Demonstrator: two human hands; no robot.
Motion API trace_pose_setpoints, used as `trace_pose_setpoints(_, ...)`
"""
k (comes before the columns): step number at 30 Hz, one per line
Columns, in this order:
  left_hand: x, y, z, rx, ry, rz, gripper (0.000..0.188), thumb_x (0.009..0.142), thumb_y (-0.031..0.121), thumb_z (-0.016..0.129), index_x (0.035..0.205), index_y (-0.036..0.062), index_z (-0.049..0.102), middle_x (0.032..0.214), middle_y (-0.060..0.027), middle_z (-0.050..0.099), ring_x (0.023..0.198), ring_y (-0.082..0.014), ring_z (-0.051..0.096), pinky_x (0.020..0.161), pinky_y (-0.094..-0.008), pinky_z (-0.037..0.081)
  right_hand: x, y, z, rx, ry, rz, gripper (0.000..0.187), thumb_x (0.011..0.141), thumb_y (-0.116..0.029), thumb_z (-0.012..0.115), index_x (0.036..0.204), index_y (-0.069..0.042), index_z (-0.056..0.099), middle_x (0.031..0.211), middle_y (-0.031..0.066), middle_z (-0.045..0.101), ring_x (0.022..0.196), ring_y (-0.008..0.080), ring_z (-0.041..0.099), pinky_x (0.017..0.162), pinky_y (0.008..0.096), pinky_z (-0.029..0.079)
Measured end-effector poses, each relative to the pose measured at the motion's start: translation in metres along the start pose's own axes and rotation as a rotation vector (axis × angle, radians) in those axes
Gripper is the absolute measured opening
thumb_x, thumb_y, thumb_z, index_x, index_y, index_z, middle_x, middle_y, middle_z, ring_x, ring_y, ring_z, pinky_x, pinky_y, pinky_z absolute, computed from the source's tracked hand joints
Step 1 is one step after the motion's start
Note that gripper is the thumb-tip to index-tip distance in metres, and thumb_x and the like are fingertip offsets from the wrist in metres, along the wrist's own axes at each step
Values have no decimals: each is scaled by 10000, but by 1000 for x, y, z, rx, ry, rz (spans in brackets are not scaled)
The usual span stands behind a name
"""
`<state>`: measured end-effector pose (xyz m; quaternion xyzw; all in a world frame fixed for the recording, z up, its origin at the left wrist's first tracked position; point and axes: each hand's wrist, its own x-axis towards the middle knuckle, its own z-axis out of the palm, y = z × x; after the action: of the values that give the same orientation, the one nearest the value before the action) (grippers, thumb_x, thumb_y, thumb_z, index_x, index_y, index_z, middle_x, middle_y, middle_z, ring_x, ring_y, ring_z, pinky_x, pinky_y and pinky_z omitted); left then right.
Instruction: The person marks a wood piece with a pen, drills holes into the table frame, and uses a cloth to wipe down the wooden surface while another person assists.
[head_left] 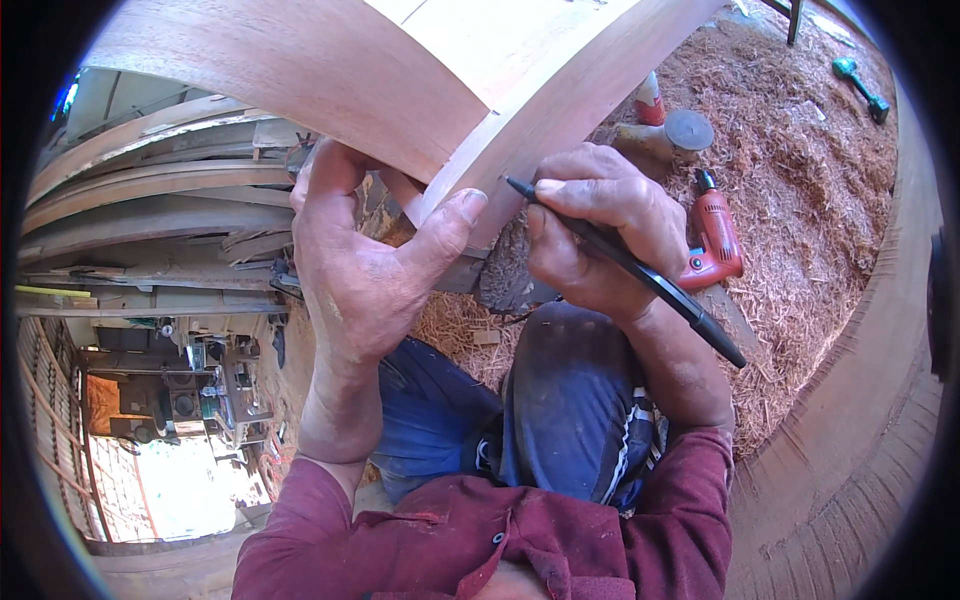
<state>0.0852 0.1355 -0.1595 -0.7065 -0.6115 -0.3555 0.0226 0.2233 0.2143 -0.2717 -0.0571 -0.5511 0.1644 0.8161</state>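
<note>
A large piece of pale wooden framing fills the top of the view, where two broad boards meet at a corner. My left hand grips the near end of the slanting board, its thumb on the edge and its other fingers partly hidden behind the wood. In my right hand is a black pen, pinched between thumb and fingers. The pen's tip is at the slanting board's side face; whether it touches cannot be made out. Beneath the corner shows a dark, rough block.
On shavings at the right lie a red power drill and a green tool. A red-and-white container stands near a grey disc-topped object. Long boards are stacked at the left; a wide curved timber borders the right.
</note>
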Motion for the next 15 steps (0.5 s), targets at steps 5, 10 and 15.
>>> trace_pose_setpoints(5, 3, 4, 0, -72, -27, 6, 551, 735, 273, 826, 1140, -3, 573, 1024, -146, 648, 995, -275, 627, 899, -407, 466, 0, -5, -12, -22, -149, 33, 282, 800, 27, 714, 1026, -49, 565, 858, 152, 697, 766, 253, 711, 677, 335, 565)
trace_pose_setpoints(10, 7, 6, 0, -161, -20, 48, 555, 790, 295, 801, 1174, -22, 555, 1043, -150, 655, 995, -235, 638, 876, -380, 482, 1, -1, -6, 48, -8, 24, 230, 706, 59, 719, 897, -25, 623, 762, 134, 685, 646, 244, 696, 561, 310, 542)
trace_pose_setpoints(15, 14, 10, -7, -370, -92, -131, 395, 965, 317, 631, 1115, -47, 609, 967, -132, 685, 924, -174, 626, 834, -329, 483, 6, -1, -9, 39, -59, 38, 242, 696, 54, 728, 893, -38, 623, 768, 129, 689, 655, 244, 700, 574, 316, 549)
